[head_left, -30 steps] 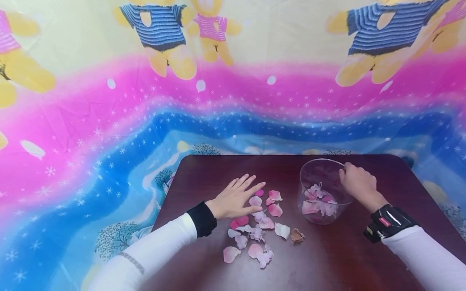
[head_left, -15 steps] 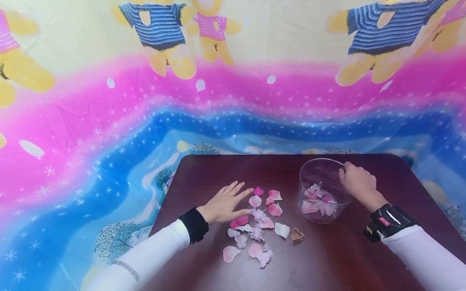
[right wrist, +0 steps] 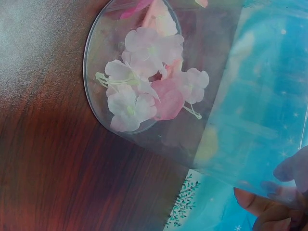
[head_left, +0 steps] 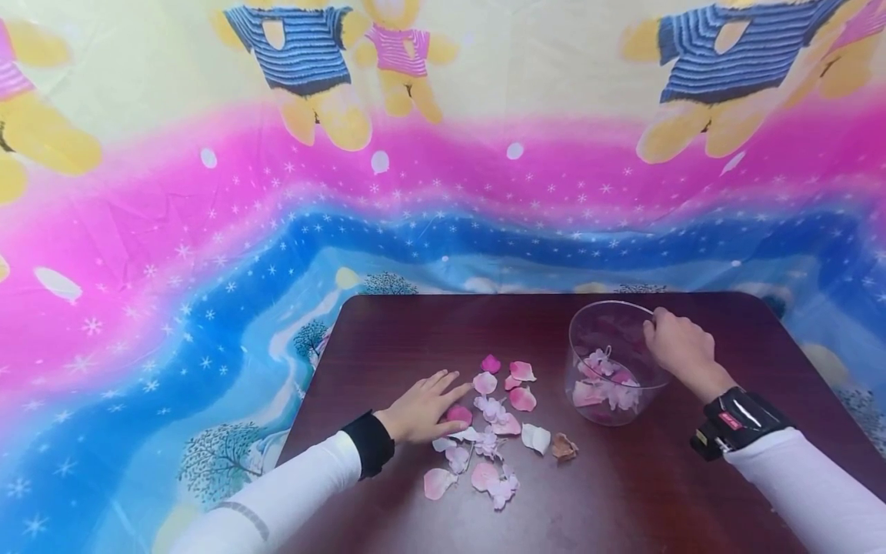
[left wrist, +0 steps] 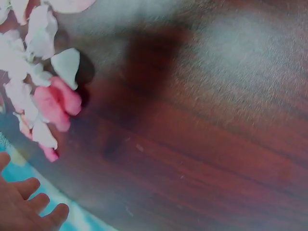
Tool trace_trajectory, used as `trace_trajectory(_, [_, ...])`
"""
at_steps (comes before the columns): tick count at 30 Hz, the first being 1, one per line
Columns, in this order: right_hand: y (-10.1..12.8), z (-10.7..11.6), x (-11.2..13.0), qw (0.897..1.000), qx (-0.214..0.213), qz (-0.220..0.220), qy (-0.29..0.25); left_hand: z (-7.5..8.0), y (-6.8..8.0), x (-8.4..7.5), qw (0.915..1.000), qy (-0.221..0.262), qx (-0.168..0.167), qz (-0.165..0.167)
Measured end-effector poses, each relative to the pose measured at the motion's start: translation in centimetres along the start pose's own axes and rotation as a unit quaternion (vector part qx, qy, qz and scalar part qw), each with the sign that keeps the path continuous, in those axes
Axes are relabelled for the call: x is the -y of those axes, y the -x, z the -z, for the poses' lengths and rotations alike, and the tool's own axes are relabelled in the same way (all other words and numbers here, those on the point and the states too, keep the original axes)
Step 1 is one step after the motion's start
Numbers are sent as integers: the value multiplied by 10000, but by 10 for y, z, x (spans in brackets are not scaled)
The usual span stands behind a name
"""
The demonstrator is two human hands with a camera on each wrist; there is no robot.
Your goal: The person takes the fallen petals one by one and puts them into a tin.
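Note:
My right hand point(head_left: 681, 342) grips the rim of a clear round plastic container point(head_left: 581, 338) on the right of the table. Pink and white petals and blossoms point(right wrist: 139, 82) lie on its bottom. To the left, my left hand point(head_left: 424, 408) is palm down with its fingers spread, at the left side of a scatter of loose petals. Its thumb overlaps a deep pink petal point(head_left: 459, 415) in the head view. Pale blossoms point(head_left: 490, 410) and a light pink petal point(head_left: 439, 484) are close by. The left wrist view has the straight fingers point(left wrist: 57, 214) at the lower left.
The dark red-brown table point(head_left: 388, 331) has rounded far corners. A curled brown petal point(head_left: 564, 447) and a white petal point(head_left: 536, 438) lie between the scatter and the container. A printed cloth point(head_left: 443, 177) with bears hangs behind the table.
My left hand has drawn back left and towards me, off the upper petals, uncovering a magenta one. My right hand and the container have stayed in place.

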State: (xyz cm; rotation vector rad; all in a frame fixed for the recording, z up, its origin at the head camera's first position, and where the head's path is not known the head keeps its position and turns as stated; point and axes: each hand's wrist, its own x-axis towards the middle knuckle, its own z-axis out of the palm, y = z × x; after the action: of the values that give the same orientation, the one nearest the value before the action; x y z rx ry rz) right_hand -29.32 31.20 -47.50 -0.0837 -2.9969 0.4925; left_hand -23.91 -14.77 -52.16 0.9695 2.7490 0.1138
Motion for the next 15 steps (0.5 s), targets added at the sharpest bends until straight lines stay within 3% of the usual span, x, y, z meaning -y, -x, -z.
trace_trajectory(9, [0, -1, 0, 10000, 37, -6, 19, -20, -6, -2, 9989, -247, -205, -352])
trace_trajectory(15, [-1, -1, -1, 10000, 29, -18, 25, -29, -10, -3, 9983, -350, -145, -435])
